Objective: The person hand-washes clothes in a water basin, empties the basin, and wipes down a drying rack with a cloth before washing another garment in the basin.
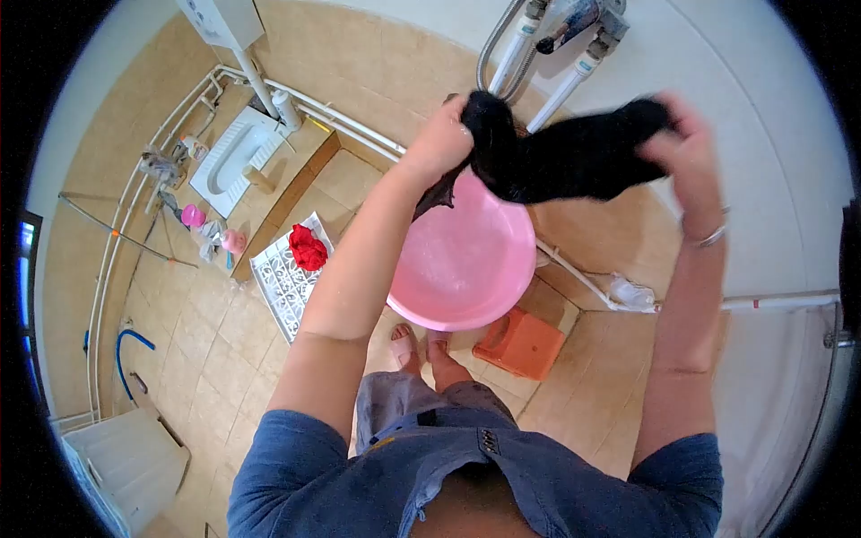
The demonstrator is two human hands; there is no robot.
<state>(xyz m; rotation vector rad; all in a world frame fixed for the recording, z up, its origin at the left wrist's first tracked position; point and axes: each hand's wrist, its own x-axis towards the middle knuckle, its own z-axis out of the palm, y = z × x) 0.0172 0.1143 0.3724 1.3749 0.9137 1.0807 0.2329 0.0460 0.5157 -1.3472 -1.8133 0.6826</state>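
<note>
I wear a dark blue top (565,480) with short sleeves (686,466), a dark patch (427,417), a small yellowish mark (384,441) and a black-and-pale marking (488,440) (too small to read) on its front. Below it is a greyish lower garment (381,403), then pink open footwear (403,348). Behind my right grip (689,161), a thin silvery bangle (714,235) circles the wrist.

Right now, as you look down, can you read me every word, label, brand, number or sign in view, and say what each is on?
There are none I can read.
Dark marks on the blue shirt: too small to tell whether they are letters.
Faint marks on the white wall box: too blurred to read.
No lettering can be made out on the black cloth or pink basin.
</note>
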